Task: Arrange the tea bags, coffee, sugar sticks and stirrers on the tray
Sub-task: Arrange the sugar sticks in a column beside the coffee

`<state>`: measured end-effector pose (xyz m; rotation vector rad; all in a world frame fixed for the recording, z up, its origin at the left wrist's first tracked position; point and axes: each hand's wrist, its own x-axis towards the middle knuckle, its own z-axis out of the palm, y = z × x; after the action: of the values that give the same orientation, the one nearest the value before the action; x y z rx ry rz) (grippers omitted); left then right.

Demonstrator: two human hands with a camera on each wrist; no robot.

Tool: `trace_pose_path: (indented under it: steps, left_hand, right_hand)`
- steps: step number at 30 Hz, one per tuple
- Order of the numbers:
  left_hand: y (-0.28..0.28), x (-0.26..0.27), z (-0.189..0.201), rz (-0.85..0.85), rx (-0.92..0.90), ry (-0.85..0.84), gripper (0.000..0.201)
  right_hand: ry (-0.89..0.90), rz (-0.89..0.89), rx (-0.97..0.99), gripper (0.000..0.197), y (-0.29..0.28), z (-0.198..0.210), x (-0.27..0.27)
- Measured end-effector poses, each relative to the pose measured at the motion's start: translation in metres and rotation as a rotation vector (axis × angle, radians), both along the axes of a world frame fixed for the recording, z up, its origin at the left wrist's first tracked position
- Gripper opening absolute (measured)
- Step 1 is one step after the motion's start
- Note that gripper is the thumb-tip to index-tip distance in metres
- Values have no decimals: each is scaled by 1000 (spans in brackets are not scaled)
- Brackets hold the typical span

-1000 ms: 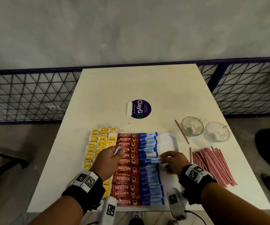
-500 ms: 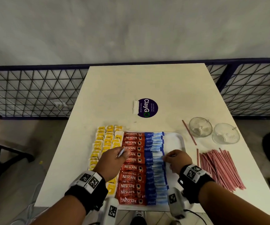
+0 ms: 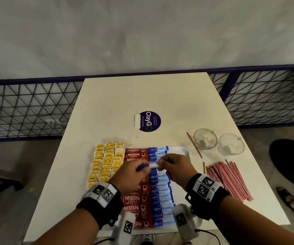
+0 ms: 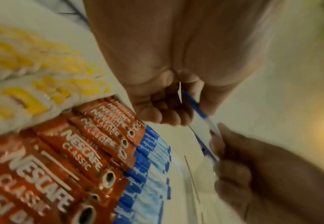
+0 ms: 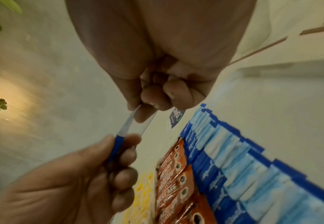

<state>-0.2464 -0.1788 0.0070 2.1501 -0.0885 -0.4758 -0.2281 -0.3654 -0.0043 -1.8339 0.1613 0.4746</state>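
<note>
A white tray (image 3: 179, 149) holds yellow tea bags (image 3: 105, 161) on its left, red Nescafe coffee sticks (image 3: 133, 198) in the middle and blue sugar sticks (image 3: 160, 193) to their right. Both hands meet just above the sugar column with one blue sugar stick (image 3: 150, 165) (image 4: 199, 115) (image 5: 126, 128) between them. My left hand (image 3: 133, 172) (image 4: 176, 97) pinches its dark blue end. My right hand (image 3: 173, 167) (image 5: 153, 97) pinches its pale end. Red stirrers (image 3: 231, 181) lie in a loose heap on the table right of the tray.
Two empty glass cups (image 3: 205, 138) (image 3: 231, 146) stand behind the stirrer heap, with a single stirrer (image 3: 194, 145) lying left of them. A round purple sticker (image 3: 148, 121) is on the table beyond the tray. A mesh railing (image 3: 27, 108) runs behind the table.
My left hand, which held a sugar stick over the coffee sticks, has come right to meet the right hand. The right hand has lifted off the sugar column and now pinches that stick's other end.
</note>
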Motion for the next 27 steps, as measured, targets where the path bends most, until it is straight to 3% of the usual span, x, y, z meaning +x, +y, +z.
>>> trace_pose_path:
  steps: [3, 9, 16, 20, 23, 27]
  left_hand:
    - [1, 0, -4, 128, -168, 128, 16]
    - [-12, -4, -5, 179, -216, 144, 12]
    - [-19, -5, -2, 238, -227, 6, 12]
    - [-20, -8, -3, 301, -349, 101, 16]
    - [-10, -7, -12, 245, -186, 57, 16]
    - [38, 2, -26, 379, 263, -41, 16]
  right_hand:
    - [-13, 1, 4, 12, -10, 0, -3]
    - [23, 27, -39, 11, -28, -3, -10]
    - [172, -162, 255, 23, -29, -3, -11]
    - [127, -206, 246, 4, -30, -7, -9]
    - [165, -229, 168, 12, -37, -21, -10]
    - [274, -206, 30, 9, -47, -43, -15]
